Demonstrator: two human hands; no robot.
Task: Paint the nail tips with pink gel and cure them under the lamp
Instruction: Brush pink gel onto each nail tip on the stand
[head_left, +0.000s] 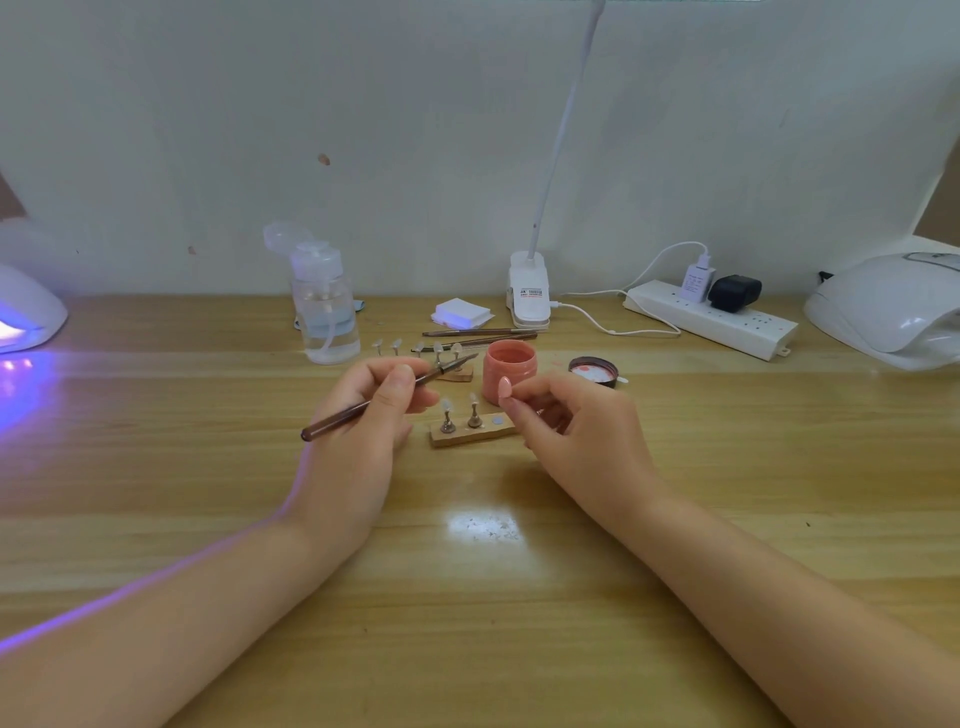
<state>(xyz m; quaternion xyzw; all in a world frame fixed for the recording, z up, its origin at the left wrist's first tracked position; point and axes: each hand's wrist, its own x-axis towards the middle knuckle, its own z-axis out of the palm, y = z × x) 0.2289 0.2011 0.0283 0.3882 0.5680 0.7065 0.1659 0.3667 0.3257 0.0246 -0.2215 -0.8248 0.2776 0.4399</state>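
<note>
One tip pink, others on the stands unpainted.
The right hand (566, 421) pinches a pink-coated almond-shaped nail tip (505, 387) beside the open pink gel jar (509, 370); the left hand (363, 410) grips a slim brown brush (384, 395); two clear tips (460, 405) wait on the wooden stand block (470, 435), curing undone.

bench (675, 467): light yellow-brown wood with long grain stripes
gel jar (509, 370): salmon pink, pink inside
jar lid (594, 370): dark rim, white inside smeared with pink
nail tip (505, 387) in the right hand (576, 431): pale pink
brush (387, 397) in the left hand (358, 415): brown translucent handle, dark ferrule
holder block (470, 436): pale wood with bronze pegs
lit curing lamp (26, 312): white shell, violet-blue glow on the bench
second curing lamp (893, 306): glossy white
power strip (717, 322): white, black plug
pump bottle (324, 312): clear
</note>
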